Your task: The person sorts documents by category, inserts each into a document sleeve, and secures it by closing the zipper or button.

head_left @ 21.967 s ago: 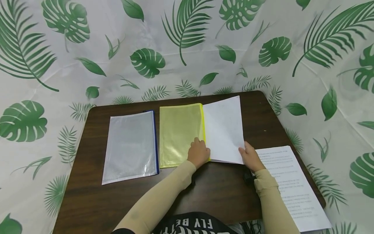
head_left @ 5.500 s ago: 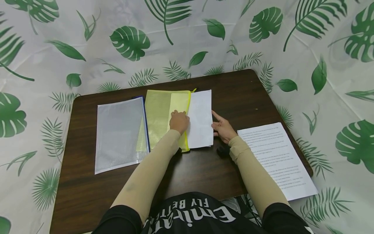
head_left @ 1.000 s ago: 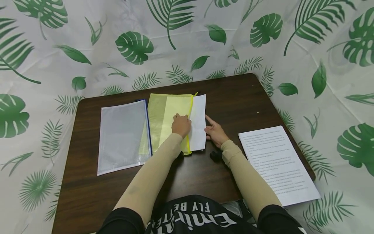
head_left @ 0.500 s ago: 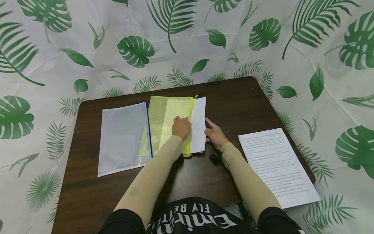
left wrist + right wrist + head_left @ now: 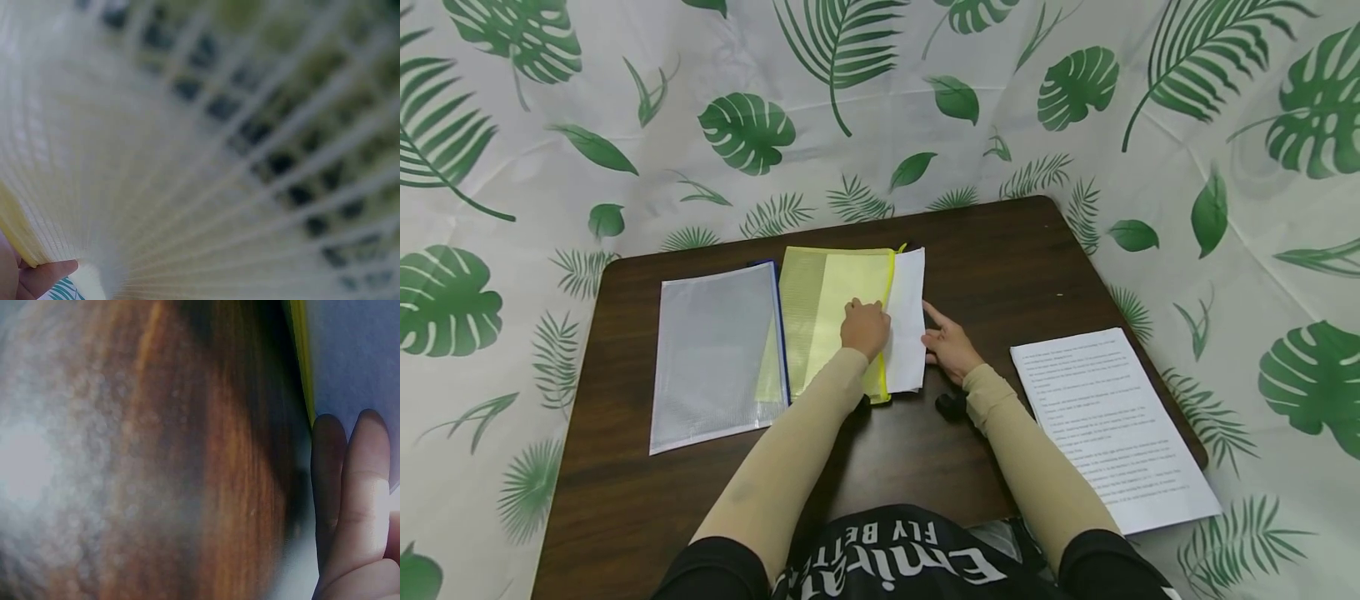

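My left hand (image 5: 865, 328) pinches the yellow zip document pouch (image 5: 808, 283) near its zipper edge, fingers bent. In the left wrist view, a fingertip (image 5: 57, 270) lies at the pouch's edge, and its mesh plastic fills much of the view, blurred. A white paper stack (image 5: 908, 292) is partly inside the pouch, showing pale through the yellow, with a strip sticking out on the right. At that outer edge rests my right hand (image 5: 951, 343), fingers fairly straight. The right wrist view shows two fingers (image 5: 365, 469) against the white paper.
Left of the yellow pouch lies a clear mesh pouch (image 5: 718, 358) with a blue zipper, slightly overlapping it. A printed paper stack (image 5: 1112, 425) sits at the right, reaching past the table edge. The brown table (image 5: 985, 275) stands against a leaf-patterned cloth (image 5: 865, 50).
Since 22 seconds ago the white stack has slid left, mostly into the yellow pouch. Over the last second it has moved only slightly further, the right hand following; the left hand stays in place.
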{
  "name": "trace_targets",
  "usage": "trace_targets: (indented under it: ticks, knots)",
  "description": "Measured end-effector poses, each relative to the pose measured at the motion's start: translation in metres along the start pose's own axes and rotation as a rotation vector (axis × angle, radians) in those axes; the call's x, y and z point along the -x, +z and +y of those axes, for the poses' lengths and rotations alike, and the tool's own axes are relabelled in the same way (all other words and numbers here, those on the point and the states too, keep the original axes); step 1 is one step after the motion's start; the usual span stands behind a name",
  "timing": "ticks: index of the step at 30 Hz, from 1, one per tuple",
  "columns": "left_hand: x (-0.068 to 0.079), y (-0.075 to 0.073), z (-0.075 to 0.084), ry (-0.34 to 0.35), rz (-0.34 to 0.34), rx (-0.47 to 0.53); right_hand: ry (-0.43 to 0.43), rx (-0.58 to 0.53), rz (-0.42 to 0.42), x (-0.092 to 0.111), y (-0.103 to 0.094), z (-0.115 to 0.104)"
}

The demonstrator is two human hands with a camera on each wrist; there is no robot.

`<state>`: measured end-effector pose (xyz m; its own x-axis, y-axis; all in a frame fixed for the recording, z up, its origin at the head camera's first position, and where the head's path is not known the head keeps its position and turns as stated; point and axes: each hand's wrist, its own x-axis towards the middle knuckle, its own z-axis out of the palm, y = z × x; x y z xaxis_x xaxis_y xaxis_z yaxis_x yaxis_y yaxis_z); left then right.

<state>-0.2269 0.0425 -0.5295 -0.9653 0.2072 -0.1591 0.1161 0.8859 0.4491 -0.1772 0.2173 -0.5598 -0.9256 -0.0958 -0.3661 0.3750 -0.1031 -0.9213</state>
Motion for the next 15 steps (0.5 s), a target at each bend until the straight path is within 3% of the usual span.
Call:
trace_targets:
  ticks: [15]
  knots:
    - [-0.0026, -0.0003, -0.0011, 0.004, -0.005, -0.01, -0.012, 0.006, 0.004, -0.0042, 0.0048, 0.0016]
